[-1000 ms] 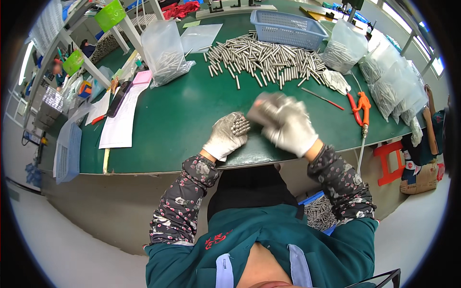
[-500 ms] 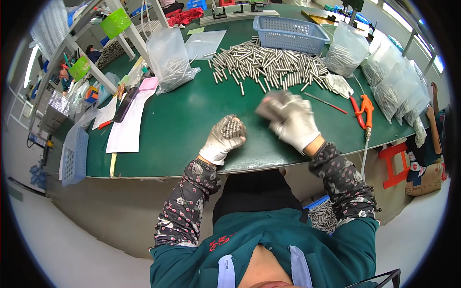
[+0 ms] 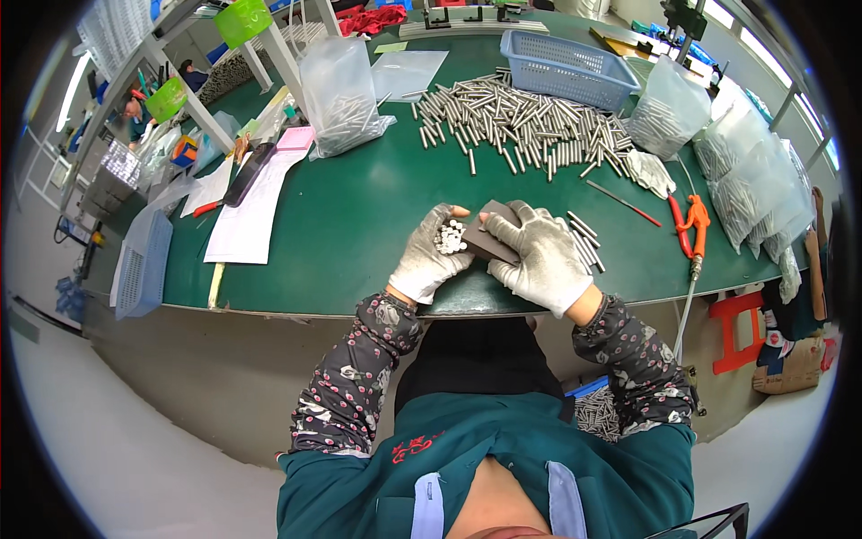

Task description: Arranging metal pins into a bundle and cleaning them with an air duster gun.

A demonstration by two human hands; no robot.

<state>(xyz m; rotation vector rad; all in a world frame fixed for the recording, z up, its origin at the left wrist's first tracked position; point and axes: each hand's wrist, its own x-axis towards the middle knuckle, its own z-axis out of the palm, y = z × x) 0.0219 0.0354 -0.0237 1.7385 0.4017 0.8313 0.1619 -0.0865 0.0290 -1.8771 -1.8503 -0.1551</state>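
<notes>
My left hand [image 3: 424,258], in a white glove with bare fingertips, is closed round a bundle of short metal pins [image 3: 450,237], their round ends facing up. My right hand [image 3: 545,253], gloved the same way, grips a dark brown rectangular block [image 3: 490,241] between thumb and fingers. The block's left end is right beside the pin ends; whether they touch I cannot tell. Several loose pins [image 3: 585,235] lie on the green table just right of my right hand. Farther back spreads a large heap of similar pins [image 3: 530,121].
Behind the heap stands a blue plastic basket [image 3: 570,70]. Clear bags of pins [image 3: 669,112] stand at the right, near an orange air gun [image 3: 696,220], red-handled pliers [image 3: 679,226] and a thin red-handled tool [image 3: 626,203]. Papers [image 3: 256,211] and another bag of pins [image 3: 339,108] are at the left.
My right hand has come left and down to my left hand, bringing the block against or close to the bundle. The bundle has tipped so its ends face up. Loose pins now show beside my right hand.
</notes>
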